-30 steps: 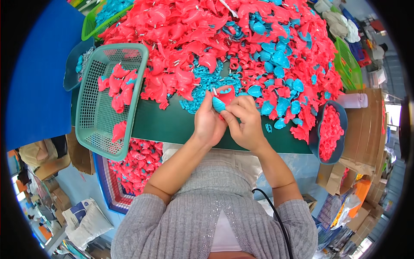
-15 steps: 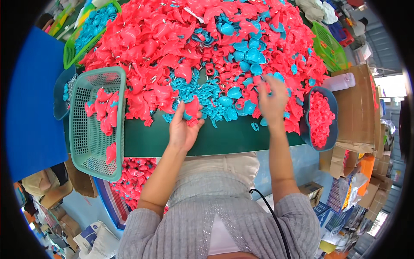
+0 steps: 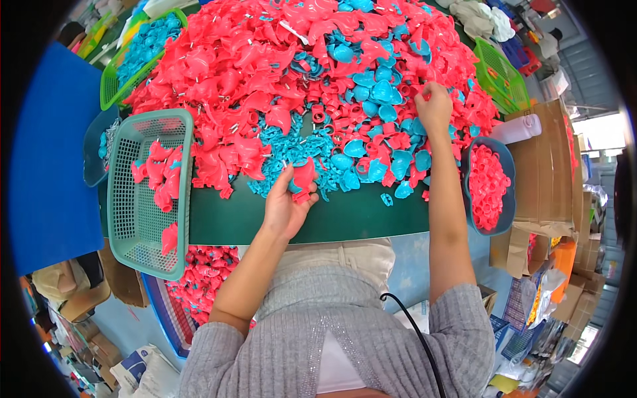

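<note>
Clock positions are read from the left hand [image 3: 285, 205], twelve pointing away from the person. The left hand grasps a glossy pink-red moulded part [image 3: 304, 178] between thumb and fingers, raised above the near side of the dark green table [image 3: 352, 222]. The right hand [image 3: 434, 109] is at two o'clock, fingers bent, over the pile; whether anything is gripped in it cannot be determined.

At twelve o'clock, small turquoise pieces [image 3: 282, 149] lie heaped. Between one and two, turquoise shells [image 3: 381, 91] lie among the pink-red pile [image 3: 212, 79], which covers most of the far table. At nine o'clock stands a pale green mesh basket [image 3: 186, 199] containing several pink-red parts. At three, a blue-grey bowl [image 3: 511, 205] is filled with pink-red rings; a pale bottle [image 3: 517, 129] lies on its side near it, toward a cardboard box [image 3: 544, 172].

Farther out: a bright green crate [image 3: 514, 93] at two; a bright green basket [image 3: 109, 89] of turquoise parts between ten and eleven; a blue crate [image 3: 156, 298] of pink-red parts at eight, below table level.
</note>
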